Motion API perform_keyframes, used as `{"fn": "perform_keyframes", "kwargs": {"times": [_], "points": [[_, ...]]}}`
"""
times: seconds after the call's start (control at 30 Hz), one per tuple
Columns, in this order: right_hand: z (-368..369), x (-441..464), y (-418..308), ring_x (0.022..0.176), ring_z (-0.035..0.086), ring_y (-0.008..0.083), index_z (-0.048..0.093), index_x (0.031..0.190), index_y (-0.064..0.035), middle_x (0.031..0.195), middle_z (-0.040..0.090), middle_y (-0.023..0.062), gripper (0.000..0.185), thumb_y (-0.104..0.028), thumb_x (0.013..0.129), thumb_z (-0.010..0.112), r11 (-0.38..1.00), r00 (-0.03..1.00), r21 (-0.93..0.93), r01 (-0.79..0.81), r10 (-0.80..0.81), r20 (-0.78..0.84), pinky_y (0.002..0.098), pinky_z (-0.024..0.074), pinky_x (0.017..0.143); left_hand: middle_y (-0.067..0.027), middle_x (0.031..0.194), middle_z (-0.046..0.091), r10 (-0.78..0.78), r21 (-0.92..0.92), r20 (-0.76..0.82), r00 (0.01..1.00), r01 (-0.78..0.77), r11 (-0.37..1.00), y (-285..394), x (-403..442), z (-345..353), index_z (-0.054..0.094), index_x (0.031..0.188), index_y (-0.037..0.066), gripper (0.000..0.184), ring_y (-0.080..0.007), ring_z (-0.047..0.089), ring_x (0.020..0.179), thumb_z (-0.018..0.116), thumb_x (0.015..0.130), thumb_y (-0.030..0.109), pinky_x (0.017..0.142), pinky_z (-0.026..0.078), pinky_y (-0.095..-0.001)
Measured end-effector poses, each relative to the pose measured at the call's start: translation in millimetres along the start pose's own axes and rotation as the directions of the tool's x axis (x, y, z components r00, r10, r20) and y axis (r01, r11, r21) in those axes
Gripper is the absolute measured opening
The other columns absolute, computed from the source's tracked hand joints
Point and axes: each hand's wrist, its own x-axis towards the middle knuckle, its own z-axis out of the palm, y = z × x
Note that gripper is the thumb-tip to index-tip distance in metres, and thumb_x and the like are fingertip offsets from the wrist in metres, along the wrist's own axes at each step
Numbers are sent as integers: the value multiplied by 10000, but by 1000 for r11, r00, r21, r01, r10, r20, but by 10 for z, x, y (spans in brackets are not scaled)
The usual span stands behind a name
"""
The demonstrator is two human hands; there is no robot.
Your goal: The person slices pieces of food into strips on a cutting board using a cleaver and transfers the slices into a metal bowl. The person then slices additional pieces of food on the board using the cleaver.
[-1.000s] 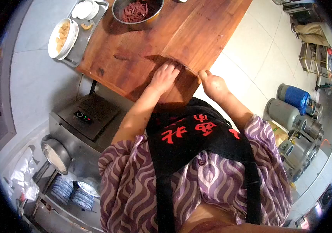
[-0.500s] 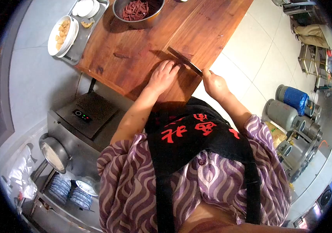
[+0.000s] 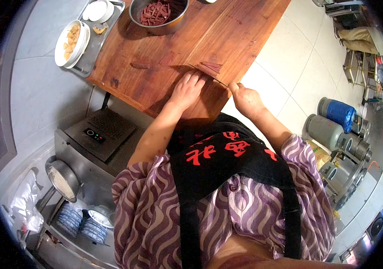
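Dark red strips (image 3: 211,67) lie cut beside the knife (image 3: 217,80) on the table (image 3: 227,40); more sit in the metal bowl (image 3: 167,29). One flat piece (image 3: 141,65) looks unsliced. The right hand (image 3: 248,99) grips the handle; apart from it, the left hand (image 3: 187,91) rests near the blade, perhaps on food, but shadow makes that impossible to tell.

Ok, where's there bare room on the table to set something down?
The table is bare right of the bowl, out to the edge, and between the red slice and the near-left edge. It's crowded around your left hand, right hand, knife and cut strips. Plates crowd the tray.
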Motion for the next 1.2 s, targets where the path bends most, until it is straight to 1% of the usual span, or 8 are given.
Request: {"fn": "perform_keyframes", "kwargs": {"times": [0.3,0.37,0.4,0.57,0.8,0.9,1.03,1.2], "points": [[-57,19,-6,717,661,361,451,968,-24,888,622,207,161,-31,816,503,999,999,24,-39,38,25,438,536,586,-131,1117,560,5,-11,-55,998,-6,1000,-10,12,14,609,1094,67,287,-321,517,1105,573,812,108,954,462,-398],[-28,35,36,715,657,365,450,973,-21,884,623,211,164,-43,821,507,998,998,44,-56,56,-16,444,533,588,-127,1093,556,3,-37,-159,987,-9,999,-38,11,19,612,1071,75,271,-326,521,1082,612,805,122,936,461,-409],[-36,43,60,714,653,371,450,974,-20,870,622,215,158,-51,830,506,995,996,80,-65,69,-48,450,530,593,-124,1080,553,2,-50,-211,978,-13,999,-43,20,-10,613,1060,79,264,-328,523,1070,631,801,129,927,460,-414],[-1,50,198,718,629,413,448,969,-8,803,614,242,142,-96,872,501,961,975,259,-99,145,-167,485,515,627,-123,1068,565,-77,-88,-165,983,64,994,-96,-96,-113,611,1094,60,305,-314,533,1063,629,796,121,955,425,-427],[60,41,283,740,605,456,439,977,-3,786,615,260,161,-124,891,505,881,953,440,-176,264,-147,530,484,664,-109,1068,572,-38,-81,-175,984,25,996,-9,48,-75,618,1124,61,340,-294,530,1088,635,789,115,975,422,-416],[37,13,235,755,605,456,454,947,6,762,610,274,154,-108,881,535,901,959,409,-141,227,-168,508,490,655,-105,1079,570,-5,-53,-177,984,-5,999,31,111,-40,619,1124,68,339,-289,528,1095,639,789,115,971,429,-409],[51,-40,180,706,620,411,461,935,-10,757,603,224,121,-117,900,506,966,980,254,-45,92,-174,478,506,613,-112,1092,560,-21,-54,-151,988,13,998,34,84,11,620,1110,73,319,-299,526,1091,641,796,131,952,447,-401],[7,-62,92,674,643,353,472,935,-26,809,613,185,116,-70,837,516,995,997,103,-11,19,-77,434,525,572,-138,1046,544,-16,-23,-119,993,14,1000,38,55,-27,618,1059,68,272,-344,522,1072,643,799,145,930,462,-409]]}}
